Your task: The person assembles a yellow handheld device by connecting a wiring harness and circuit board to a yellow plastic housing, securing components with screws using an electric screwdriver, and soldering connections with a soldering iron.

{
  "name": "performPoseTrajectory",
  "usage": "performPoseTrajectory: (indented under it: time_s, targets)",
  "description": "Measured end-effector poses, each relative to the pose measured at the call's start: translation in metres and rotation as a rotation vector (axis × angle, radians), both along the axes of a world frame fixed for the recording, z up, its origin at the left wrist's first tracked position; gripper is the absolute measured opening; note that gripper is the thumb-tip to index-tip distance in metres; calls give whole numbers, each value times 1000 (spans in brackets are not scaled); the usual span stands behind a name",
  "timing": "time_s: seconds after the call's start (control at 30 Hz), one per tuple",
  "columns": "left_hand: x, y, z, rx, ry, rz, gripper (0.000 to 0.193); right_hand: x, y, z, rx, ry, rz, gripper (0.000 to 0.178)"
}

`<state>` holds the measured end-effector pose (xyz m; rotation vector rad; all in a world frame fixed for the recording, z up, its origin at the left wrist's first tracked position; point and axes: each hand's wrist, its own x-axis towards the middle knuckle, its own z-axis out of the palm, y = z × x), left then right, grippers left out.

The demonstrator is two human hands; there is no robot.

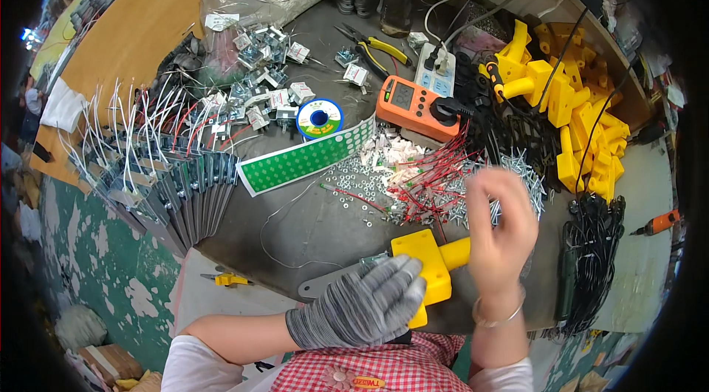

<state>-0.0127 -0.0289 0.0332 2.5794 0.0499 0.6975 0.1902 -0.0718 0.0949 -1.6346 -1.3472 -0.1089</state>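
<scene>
Gloved left hand (360,308) pins the yellow plastic housing (428,268) at the near edge of the surface (317,226).
It looks rigid, light and slick, best gripped by its blocky body; left fingers curl over it, while the bare right hand (502,233) hovers raised and blurred, fingers' state unclear.
</scene>
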Motion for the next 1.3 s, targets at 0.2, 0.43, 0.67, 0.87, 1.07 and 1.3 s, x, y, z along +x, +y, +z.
performPoseTrajectory:
  time_s: [0.2, 0.43, 0.67, 0.87, 1.07, 1.3]
  targets:
    - [1, -17, -30, 325, -85, -57, 48, 78, 79, -19, -159, -397, -109, 31]
    - [50, 38, 38, 57, 81, 29, 55, 105, 105, -4, -530, -176, -16, 36]
    - [143, 82, 12, 245, 240, 347, 66, 107, 114, 4, -629, 29, 42, 31]
    - [149, 77, -11, 299, 239, 357, 49, 92, 98, -12, -423, -437, -31, 24]
    - [157, 75, -3, 299, 195, 391, 63, 112, 107, 3, -544, -127, 30, 24]
    - [112, 85, 13, 277, 149, 459, 54, 82, 83, 23, -604, -526, -197, 26]
